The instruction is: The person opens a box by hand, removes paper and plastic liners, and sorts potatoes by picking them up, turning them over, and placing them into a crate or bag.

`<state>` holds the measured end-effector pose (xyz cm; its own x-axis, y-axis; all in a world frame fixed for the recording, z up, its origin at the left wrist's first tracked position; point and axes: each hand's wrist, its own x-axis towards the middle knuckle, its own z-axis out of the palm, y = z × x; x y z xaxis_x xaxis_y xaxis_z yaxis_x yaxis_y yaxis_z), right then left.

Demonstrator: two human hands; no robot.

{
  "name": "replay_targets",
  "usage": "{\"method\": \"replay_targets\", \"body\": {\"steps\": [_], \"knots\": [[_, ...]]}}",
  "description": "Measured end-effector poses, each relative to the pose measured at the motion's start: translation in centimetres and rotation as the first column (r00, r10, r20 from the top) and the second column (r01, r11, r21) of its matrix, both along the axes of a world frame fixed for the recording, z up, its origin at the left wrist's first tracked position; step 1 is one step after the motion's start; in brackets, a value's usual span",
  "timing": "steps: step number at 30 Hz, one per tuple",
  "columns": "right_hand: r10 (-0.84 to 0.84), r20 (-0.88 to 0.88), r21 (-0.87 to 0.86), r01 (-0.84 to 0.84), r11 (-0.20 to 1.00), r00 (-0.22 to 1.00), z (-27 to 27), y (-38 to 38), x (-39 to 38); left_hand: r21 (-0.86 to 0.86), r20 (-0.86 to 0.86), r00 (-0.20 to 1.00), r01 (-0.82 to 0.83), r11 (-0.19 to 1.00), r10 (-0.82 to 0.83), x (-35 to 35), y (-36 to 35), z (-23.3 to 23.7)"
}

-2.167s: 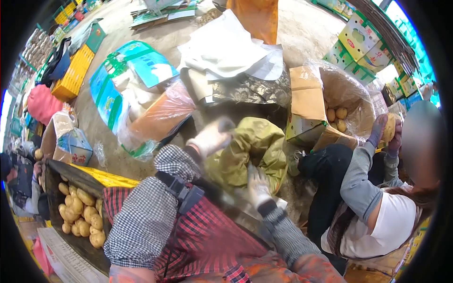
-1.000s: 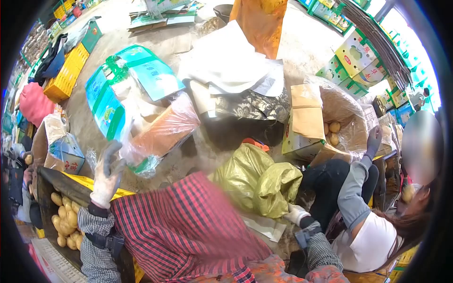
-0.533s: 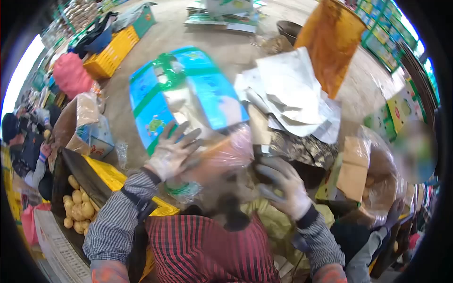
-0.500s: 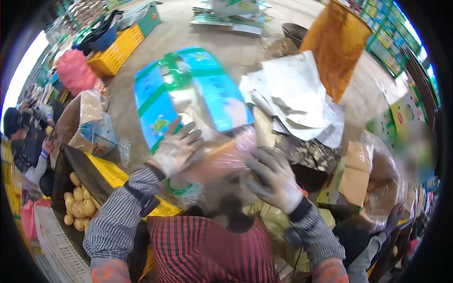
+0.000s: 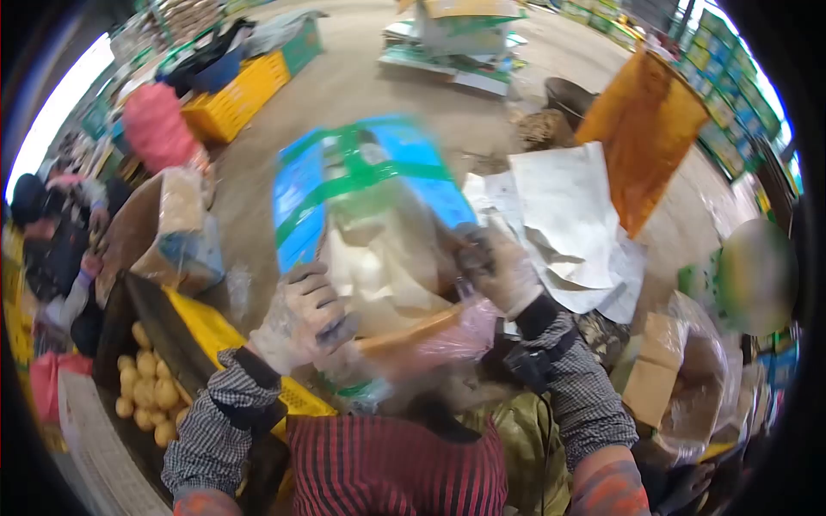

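Observation:
In front of me is an open cardboard box (image 5: 297,219) with blue printed flaps and green tape. Pale paper (image 5: 379,258) lines its inside, and a blurred clear plastic liner (image 5: 469,331) hangs over the near edge. Over the box's near left corner, my gloved left hand (image 5: 305,322) has its fingers curled; whatever is in them is hidden. At the right side, my gloved right hand (image 5: 499,267) is closed, with what looks like the liner's edge in its fingers.
Potatoes (image 5: 151,391) lie in a dark-lined yellow crate (image 5: 202,331) to my left. White paper sheets (image 5: 564,224) and an orange sack (image 5: 641,129) are on the right. Another lined carton (image 5: 658,370) stands at the near right. A person (image 5: 64,232) works at the far left.
Both hands have gone from spread fingers to curled ones. My right hand has moved up along the box's right side. More of the pale paper inside the box shows.

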<state>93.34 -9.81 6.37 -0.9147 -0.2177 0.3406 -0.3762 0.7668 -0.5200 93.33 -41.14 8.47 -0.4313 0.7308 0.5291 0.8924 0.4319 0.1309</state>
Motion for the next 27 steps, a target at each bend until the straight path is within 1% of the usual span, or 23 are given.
{"method": "replay_targets", "body": {"steps": [2, 3, 4, 5, 6, 7, 8, 9, 10, 12, 13, 15, 16, 19, 20, 21, 22, 23, 24, 25, 26, 27], "knots": [[-0.007, 0.122, 0.129, -0.009, 0.992, 0.992, 1.2, -1.1, 0.8, -0.137, 0.080, 0.995, -0.047, 0.990, 0.058, -1.3, 0.0, 0.3], [-0.047, 0.200, 0.205, 0.005, 0.979, 0.979, 0.7, -1.6, 0.8, -0.191, 0.232, 0.959, -0.118, 0.975, 0.162, -2.1, 0.3, 1.1], [-0.096, -0.022, 0.097, 0.098, 0.990, 0.995, -5.7, -1.5, 0.3, -0.141, 0.376, 0.890, -0.219, 0.966, 0.257, -4.2, 0.8, 0.3], [-0.161, -0.187, -0.182, 0.127, 0.975, 0.969, -8.4, -2.1, -0.1, -0.116, 0.121, 0.950, -0.276, 0.954, 0.289, -7.5, 0.9, -2.0], [-0.124, -0.206, -0.128, 0.099, 0.987, 0.971, -8.6, -2.1, 0.2, -0.191, -0.058, 0.961, -0.277, 0.942, 0.270, -11.3, 1.2, -3.0], [-0.191, -0.299, -0.081, 0.175, 0.981, 0.935, -10.7, -3.0, -0.3, -0.268, -0.031, 0.931, -0.358, 0.894, 0.364, -15.4, 1.2, -5.1], [-0.178, -0.333, -0.071, 0.164, 0.984, 0.926, -10.6, -3.0, 0.2, -0.357, -0.025, 0.875, -0.460, 0.813, 0.484, -18.6, 1.2, -6.9], [-0.141, -0.365, -0.066, 0.126, 0.990, 0.920, -9.9, -3.2, 0.4, -0.388, 0.039, 0.844, -0.480, 0.787, 0.535, -20.3, 1.9, -7.8], [-0.165, -0.394, -0.063, 0.152, 0.986, 0.904, -9.7, -3.2, 0.5, -0.427, 0.098, 0.800, -0.503, 0.751, 0.592, -21.6, 2.0, -8.3], [-0.178, -0.448, -0.067, 0.165, 0.984, 0.876, -9.5, -3.4, 0.5, -0.400, 0.190, 0.822, -0.434, 0.807, 0.537, -23.4, 1.2, -9.0], [-0.175, -0.437, -0.063, 0.164, 0.984, 0.882, -9.6, -3.4, 0.5, -0.382, 0.234, 0.830, -0.401, 0.833, 0.507, -24.0, 1.1, -9.1], [-0.159, -0.420, -0.056, 0.150, 0.987, 0.894, -9.5, -3.4, 0.5, -0.323, 0.347, 0.783, -0.417, 0.849, 0.516, -24.3, 0.9, -7.9], [-0.183, -0.439, -0.061, 0.173, 0.983, 0.880, -10.4, -3.7, 0.2, -0.304, 0.396, 0.748, -0.440, 0.845, 0.532, -23.8, -0.1, -7.2], [-0.173, -0.426, -0.070, 0.158, 0.985, 0.888, -10.8, -3.8, 0.2, -0.273, 0.080, 0.813, -0.538, 0.797, 0.577, -18.7, 0.6, -6.3], [-0.197, -0.424, -0.019, 0.209, 0.978, 0.884, -11.9, -3.5, -0.9, -0.189, 0.232, 0.828, -0.477, 0.858, 0.511, -18.6, 0.0, -7.5], [-0.223, -0.421, 0.028, 0.259, 0.966, 0.879, -13.6, -3.2, -2.7, -0.044, 0.819, 0.482, -0.486, 0.873, 0.310, -17.5, 0.5, -7.8], [-0.231, -0.397, 0.066, 0.278, 0.958, 0.888, -14.7, -4.4, -2.9, 0.326, 0.945, 0.195, -0.569, 0.755, -0.262, -8.2, 4.1, -8.9], [-0.195, -0.361, 0.036, 0.223, 0.974, 0.912, -12.9, -3.9, -2.4, 0.183, 0.764, 0.643, -0.287, 0.940, 0.048, 0.3, 2.7, -11.5], [-0.186, -0.320, -0.018, 0.191, 0.982, 0.929, -10.7, -3.9, -0.7, -0.053, 0.558, 0.821, -0.116, 0.992, 0.125, 5.5, 2.8, -10.1], [-0.235, -0.352, 0.010, 0.255, 0.967, 0.906, -11.1, -4.5, -0.9, -0.259, 0.278, 0.957, -0.008, 0.966, 0.083, 10.7, 2.9, -8.8], [-0.219, -0.325, 0.001, 0.232, 0.973, 0.920, -10.8, -4.9, -0.1, -0.371, 0.259, 0.965, 0.067, 0.926, 0.034, 12.7, 5.3, -2.1], [-0.209, -0.319, -0.001, 0.220, 0.975, 0.924, -10.1, -4.8, 0.0, -0.307, 0.337, 0.933, -0.015, 0.952, 0.124, 11.6, 4.7, 0.3]]}}
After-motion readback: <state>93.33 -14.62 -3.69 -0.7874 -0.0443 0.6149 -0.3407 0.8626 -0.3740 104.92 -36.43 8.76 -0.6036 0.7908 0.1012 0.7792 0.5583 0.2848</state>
